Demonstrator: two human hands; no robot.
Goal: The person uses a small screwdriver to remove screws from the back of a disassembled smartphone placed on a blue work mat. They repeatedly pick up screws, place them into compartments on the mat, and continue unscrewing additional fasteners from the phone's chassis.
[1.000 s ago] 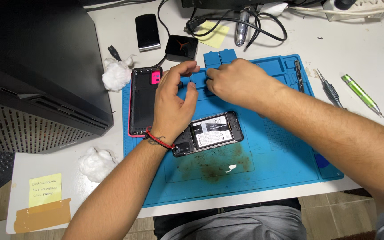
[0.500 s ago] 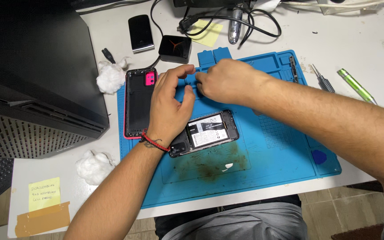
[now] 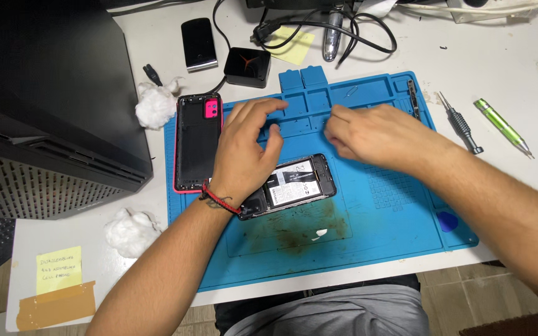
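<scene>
On the blue repair mat (image 3: pixel 400 205), both hands hover above an opened phone (image 3: pixel 297 183)
The phone lies at 5 o'clock from the left hand (image 3: pixel 244 149) and 7 o'clock from the right hand (image 3: pixel 375 134), long axis running 8 to 2; the left is nearer, its wrist over the phone's end, both grips loosely apart, holding nothing visible

Mat (image 3: pixel 393 205): blue, brown stain near edge. Back cover (image 3: pixel 197 142): black inside, pink rim and camera patch. Open phone (image 3: pixel 294 183): black, white-labelled battery. Wristband (image 3: pixel 219 200): red-black. Far screwdriver (image 3: pixel 504 127): green. Left note (image 3: pixel 59 269): yellow. Cotton wads (image 3: pixel 155 107): white.
</scene>
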